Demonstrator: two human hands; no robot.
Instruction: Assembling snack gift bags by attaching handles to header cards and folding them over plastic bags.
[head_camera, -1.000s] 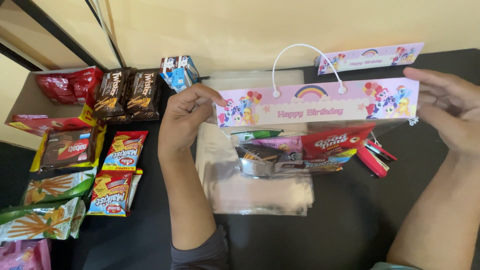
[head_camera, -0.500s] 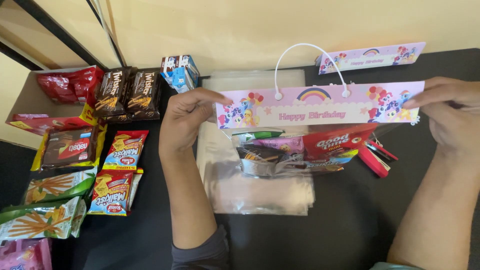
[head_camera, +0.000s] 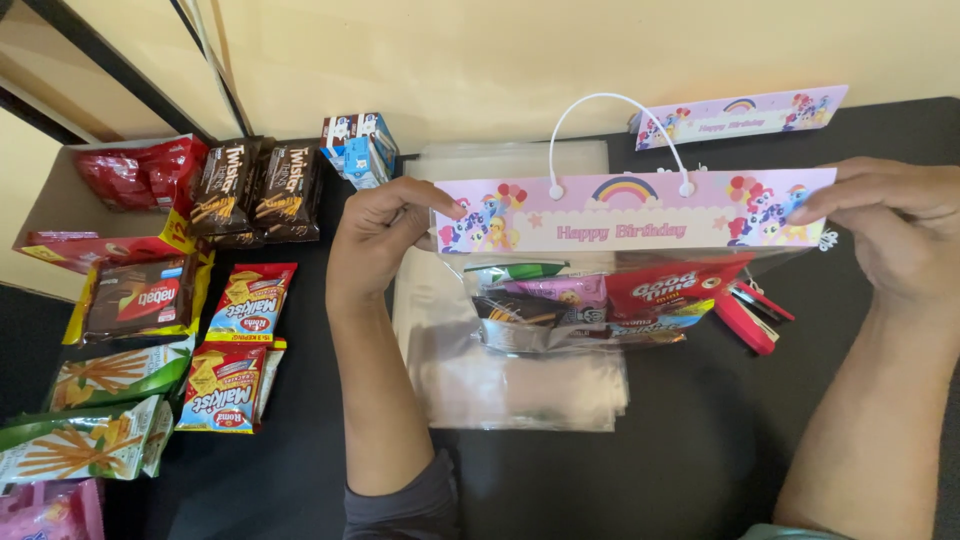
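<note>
A clear plastic goodie bag (head_camera: 580, 300) holds several snack packets. A pink cartoon-pony card header (head_camera: 640, 212) with a white cord handle (head_camera: 615, 125) runs across its top. My left hand (head_camera: 385, 235) pinches the header's left end. At the other end, my right hand (head_camera: 895, 235) grips the header with fingers curled over it. The bag hangs just above a stack of empty clear bags (head_camera: 500, 385) on the black table.
A second pink header card (head_camera: 740, 115) lies at the back right. A red stapler (head_camera: 750, 315) sits under the bag's right side. Snack packets (head_camera: 225, 345) in rows and a cardboard box (head_camera: 60, 210) fill the left; small blue cartons (head_camera: 360, 148) stand behind.
My right hand went from open fingers to closed on the header's right end. The header and bag shifted slightly down and level.
</note>
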